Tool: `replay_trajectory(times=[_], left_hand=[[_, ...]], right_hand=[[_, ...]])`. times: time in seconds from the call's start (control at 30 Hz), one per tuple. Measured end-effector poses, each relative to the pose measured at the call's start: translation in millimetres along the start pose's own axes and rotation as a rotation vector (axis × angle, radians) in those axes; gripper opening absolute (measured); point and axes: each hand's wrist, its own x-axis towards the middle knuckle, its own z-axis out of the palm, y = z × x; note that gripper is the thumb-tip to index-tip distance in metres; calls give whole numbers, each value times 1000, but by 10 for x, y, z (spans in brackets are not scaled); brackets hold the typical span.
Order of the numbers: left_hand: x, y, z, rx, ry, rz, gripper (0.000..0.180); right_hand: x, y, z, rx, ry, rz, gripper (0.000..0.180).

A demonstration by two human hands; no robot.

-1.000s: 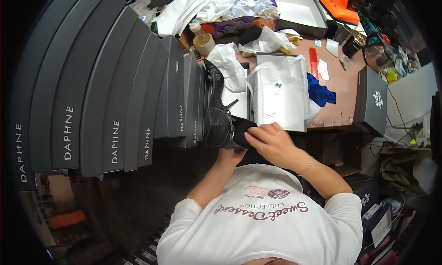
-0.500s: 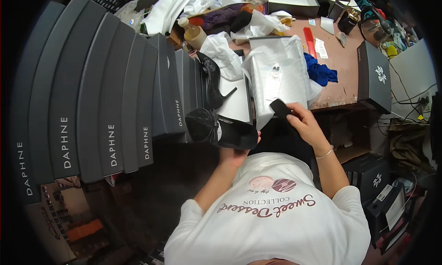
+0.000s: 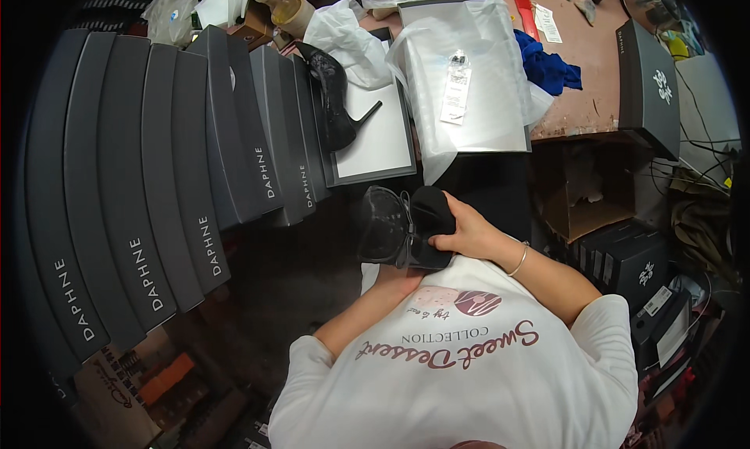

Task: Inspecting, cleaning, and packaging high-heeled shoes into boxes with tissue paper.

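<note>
Close to my body, my left hand (image 3: 398, 279) cups a black shoe with a thin bow (image 3: 384, 226) from below; most of its fingers are hidden under it. My right hand (image 3: 473, 229) grips a flat, dark pad-like piece (image 3: 431, 211) and presses it over the shoe's open part. What that piece is exactly does not show. A second black shoe, a high heel (image 3: 334, 94), lies on its side with its heel pointing right, on a grey box with a white inside (image 3: 406, 164). To the right of it is a box lined with white tissue (image 3: 496, 113), a white label strip (image 3: 455, 96) on top.
Dark grey shoe boxes (image 3: 160, 176) stand in a row at my left. Blue cloth (image 3: 551, 65), a red comb-like tool (image 3: 523, 8) and a dark box (image 3: 648, 90) are on the table's right side. A bottle (image 3: 285, 12) and crumpled paper (image 3: 348, 43) sit at the back.
My left hand has drawn the shoe nearer my body. My right hand has brought the dark piece left and down onto the shoe. The view has shifted too.
</note>
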Motion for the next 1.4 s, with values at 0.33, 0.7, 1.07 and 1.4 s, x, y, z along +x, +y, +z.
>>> replay_trajectory(times=[0.33, 0.7, 1.07, 1.4], left_hand=[[36, -110, -179, 125, 29, 80, 30], [32, -106, -241, 138, -225, 106, 27], [83, -102, -288, 52, -155, 49, 23], [240, -103, -505, -15, -151, 33, 29]], right_hand=[[38, 66, 75, 153, -81, 158, 48], [103, 252, 123, 104, -31, 118, 43], [99, 205, 105, 103, -32, 135, 44], [139, 174, 78, 71, -38, 114, 48]])
